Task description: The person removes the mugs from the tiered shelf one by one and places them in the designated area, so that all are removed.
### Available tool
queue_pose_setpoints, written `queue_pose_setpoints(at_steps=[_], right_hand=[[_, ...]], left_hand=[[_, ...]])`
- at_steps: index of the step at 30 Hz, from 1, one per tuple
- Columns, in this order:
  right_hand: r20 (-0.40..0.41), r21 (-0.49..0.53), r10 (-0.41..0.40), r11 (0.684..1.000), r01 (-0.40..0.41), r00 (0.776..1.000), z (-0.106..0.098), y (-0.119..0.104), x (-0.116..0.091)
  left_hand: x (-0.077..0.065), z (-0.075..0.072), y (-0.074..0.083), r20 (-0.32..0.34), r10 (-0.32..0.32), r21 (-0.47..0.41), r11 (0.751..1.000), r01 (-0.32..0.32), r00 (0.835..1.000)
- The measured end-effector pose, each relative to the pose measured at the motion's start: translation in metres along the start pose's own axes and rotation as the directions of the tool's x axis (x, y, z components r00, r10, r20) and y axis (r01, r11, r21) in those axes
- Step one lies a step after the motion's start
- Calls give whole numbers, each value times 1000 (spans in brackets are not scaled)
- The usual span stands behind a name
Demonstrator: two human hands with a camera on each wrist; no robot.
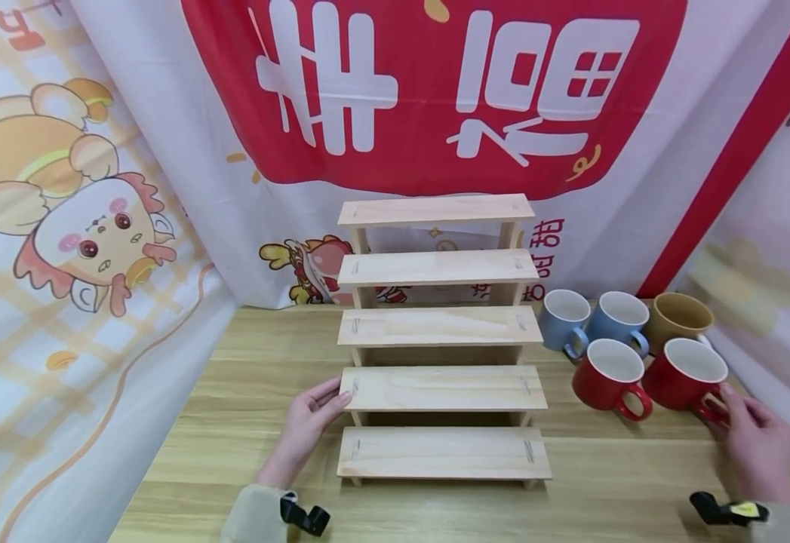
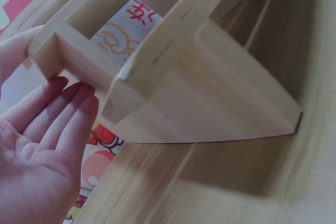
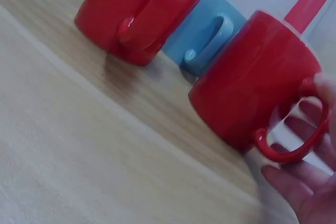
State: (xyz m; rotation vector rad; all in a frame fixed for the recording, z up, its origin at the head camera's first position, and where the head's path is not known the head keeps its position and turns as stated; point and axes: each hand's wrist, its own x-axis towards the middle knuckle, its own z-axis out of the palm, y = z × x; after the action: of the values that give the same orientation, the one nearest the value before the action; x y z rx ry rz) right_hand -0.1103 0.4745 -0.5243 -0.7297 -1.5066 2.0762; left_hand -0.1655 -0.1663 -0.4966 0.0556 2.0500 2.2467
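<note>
A pale wooden tiered rack point(image 1: 444, 388) stands mid-table, its several steps rising toward the back. At the left end of its second-lowest step is my left hand point(image 1: 313, 415); the thumb lies on top and the fingers reach under, pinching the board. The left wrist view has this hand point(image 2: 50, 135) with fingertips against the wooden end point(image 2: 79, 59). At the far right, my right hand point(image 1: 761, 441) holds the handle of a red mug point(image 1: 680, 381), white inside and upright. The right wrist view has the thumb and fingers about the red handle point(image 3: 294, 153).
Left of the held mug stands another red mug point(image 1: 601, 381). Behind them are two light blue mugs point(image 1: 560, 324) and a brown mug point(image 1: 673, 320), near the rack's right side. Printed cloth point(image 1: 184, 151) hangs around the table's back and sides.
</note>
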Motion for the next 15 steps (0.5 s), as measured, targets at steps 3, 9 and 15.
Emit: queue_pose_setpoints(at_steps=[3, 9, 15], right_hand=[[15, -321, -70, 944, 71, 997, -3, -7, -1], [51, -761, -245, 618, 197, 968, 6, -25, -13], [302, -850, -308, 341, 401, 902, 37, -60, -42]], left_hand=[[-1, -1, 1, -21, 3, 33, 999, -2, 1000], [-3, -20, 8, -27, 51, 164, 985, -46, 998], [-3, -51, 26, -53, 120, 432, 898, -86, 991]])
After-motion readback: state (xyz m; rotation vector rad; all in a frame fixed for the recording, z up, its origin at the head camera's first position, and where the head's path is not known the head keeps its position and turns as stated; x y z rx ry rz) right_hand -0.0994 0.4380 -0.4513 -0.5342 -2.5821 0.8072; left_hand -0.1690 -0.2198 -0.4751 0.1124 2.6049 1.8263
